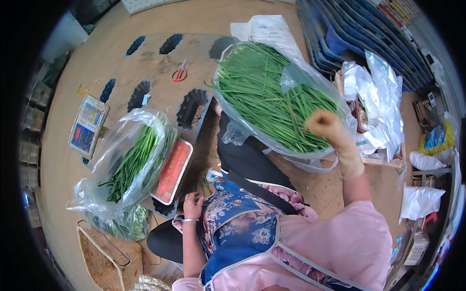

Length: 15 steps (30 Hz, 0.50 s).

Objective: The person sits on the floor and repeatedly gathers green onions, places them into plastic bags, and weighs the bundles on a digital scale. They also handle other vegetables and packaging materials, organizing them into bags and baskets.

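My right hand (pixel 325 127), in a pale glove, is raised over the right part of a large heap of long green garlic chives (pixel 262 94). Motion blurs its curled fingers, and I cannot tell if they hold any leaves. The heap lies in a big clear plastic bag (pixel 233 118) with its mouth spread wide. Bare and with a bangle at the wrist, my left hand (pixel 193 205) hangs by my floral apron (pixel 244 225), fingers loosely bent around nothing. Beyond it, a smaller clear bag (pixel 98 178) of chives (pixel 140 156) leans beside a red metal tray (pixel 174 171).
Red-handled scissors (pixel 179 74) lie on a low board (pixel 154 67) with fluted holes. A digital scale display (pixel 89 125) stands at its left edge. Loose plastic bags (pixel 378 109) fill a crate at right, near stacked blue baskets (pixel 349 32). A woven basket (pixel 109 262) sits lower left.
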Motion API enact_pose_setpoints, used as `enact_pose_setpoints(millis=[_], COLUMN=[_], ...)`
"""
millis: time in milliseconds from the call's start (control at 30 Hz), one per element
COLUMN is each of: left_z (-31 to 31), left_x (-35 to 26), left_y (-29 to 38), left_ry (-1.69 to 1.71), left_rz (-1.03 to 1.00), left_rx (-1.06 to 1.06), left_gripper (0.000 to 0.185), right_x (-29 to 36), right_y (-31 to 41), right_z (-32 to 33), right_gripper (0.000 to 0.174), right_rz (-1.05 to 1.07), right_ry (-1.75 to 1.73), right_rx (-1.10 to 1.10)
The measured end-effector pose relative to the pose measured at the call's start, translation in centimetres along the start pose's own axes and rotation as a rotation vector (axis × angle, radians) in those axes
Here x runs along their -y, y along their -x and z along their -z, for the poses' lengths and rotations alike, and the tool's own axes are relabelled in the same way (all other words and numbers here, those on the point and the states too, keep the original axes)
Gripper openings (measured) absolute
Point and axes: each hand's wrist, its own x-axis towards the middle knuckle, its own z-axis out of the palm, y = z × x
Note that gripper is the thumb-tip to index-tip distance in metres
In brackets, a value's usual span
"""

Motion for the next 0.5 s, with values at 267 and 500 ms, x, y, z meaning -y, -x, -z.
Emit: enact_pose_setpoints(millis=[267,500], left_z=[-0.3,2.8], left_x=[-1.9,-8.9], left_y=[-2.5,-5.9], left_ry=[0.033,0.143], left_rz=[-0.068,-0.264], left_rx=[0.096,-0.023], left_gripper=[0.024,0.015], right_x=[-17.2,-4.0], right_y=[14.0,3.9], right_z=[0.1,-0.2], right_gripper=[0.03,0.045], right_rz=[-0.718,-0.305], right_ry=[0.378,0.676], right_rx=[0.51,-0.083])
